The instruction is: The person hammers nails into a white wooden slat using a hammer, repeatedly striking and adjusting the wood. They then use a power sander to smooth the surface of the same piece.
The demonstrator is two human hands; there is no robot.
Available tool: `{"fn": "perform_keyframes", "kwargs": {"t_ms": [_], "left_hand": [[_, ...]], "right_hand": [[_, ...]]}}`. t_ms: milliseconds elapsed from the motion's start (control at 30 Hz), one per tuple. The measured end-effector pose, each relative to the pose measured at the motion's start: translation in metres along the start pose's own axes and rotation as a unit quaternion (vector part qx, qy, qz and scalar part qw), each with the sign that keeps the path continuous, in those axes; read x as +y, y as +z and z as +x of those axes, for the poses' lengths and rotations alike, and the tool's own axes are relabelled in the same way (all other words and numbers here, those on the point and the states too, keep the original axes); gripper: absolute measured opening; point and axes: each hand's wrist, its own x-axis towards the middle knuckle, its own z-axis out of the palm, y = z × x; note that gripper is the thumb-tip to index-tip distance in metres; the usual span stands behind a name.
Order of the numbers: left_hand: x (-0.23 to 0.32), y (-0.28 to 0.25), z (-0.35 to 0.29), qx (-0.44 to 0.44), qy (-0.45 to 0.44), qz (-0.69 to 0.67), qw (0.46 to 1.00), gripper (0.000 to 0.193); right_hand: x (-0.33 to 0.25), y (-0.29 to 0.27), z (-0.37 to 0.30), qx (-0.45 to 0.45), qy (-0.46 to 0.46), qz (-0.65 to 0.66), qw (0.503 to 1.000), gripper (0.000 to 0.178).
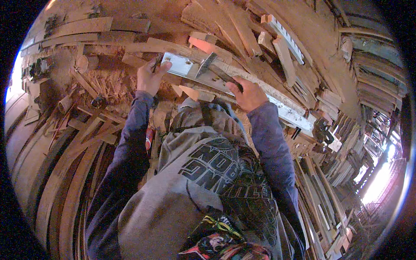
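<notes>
My right hand (pixel 250 92) is closed round the handle of a hammer (pixel 225 78). The hammer's head is over a long narrow workpiece, just right of its white end piece (pixel 178 65). Small brownish spots mark that white surface. My left hand (pixel 150 77) grips the left end of the white piece, thumb at its edge. A small dark shape shows by the left fingers, too unclear to name. Farther right, past my right hand, runs a whitish strip (pixel 286 113) in line with the workpiece.
Wooden planks (pixel 229 26) lie piled beyond the work. A white slotted piece (pixel 286 39) rests at the far right. Long boards (pixel 69 186) are stacked at my left, with more timber (pixel 320 199) at my right. A dark clamp-like object (pixel 323 131) sits at the strip's right end.
</notes>
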Motion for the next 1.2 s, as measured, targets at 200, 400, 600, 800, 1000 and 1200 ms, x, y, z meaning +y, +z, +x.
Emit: {"fn": "perform_keyframes", "kwargs": {"t_ms": [200, 400, 600, 800, 1000, 1200], "left_hand": [[0.005, 0.001, -0.002, -0.007, 0.020, -0.065, 0.998, 0.037], [0.008, -0.003, -0.005, -0.015, 0.016, -0.075, 0.997, 0.039], [-0.008, 0.002, -0.003, -0.001, 0.014, -0.128, 0.992, 0.042], [-0.017, 0.002, -0.004, 0.029, 0.009, -0.060, 0.998, 0.046], [-0.014, 0.001, -0.006, 0.003, -0.010, -0.132, 0.991, 0.047], [-0.046, 0.008, 0.002, 0.037, -0.032, -0.225, 0.973, 0.047]], "right_hand": [[0.056, -0.037, -0.056, -0.024, 0.069, 0.062, 0.995, 0.050], [0.087, -0.038, -0.083, 0.008, 0.096, -0.013, 0.995, 0.044], [-0.030, -0.010, 0.006, 0.001, -0.051, 0.013, 0.999, 0.049], [-0.052, -0.015, 0.011, 0.004, -0.037, -0.015, 0.999, 0.052], [-0.011, -0.023, -0.024, 0.005, 0.013, -0.004, 1.000, 0.053], [-0.074, 0.002, 0.041, -0.033, -0.023, -0.005, 0.999, 0.048]]}}
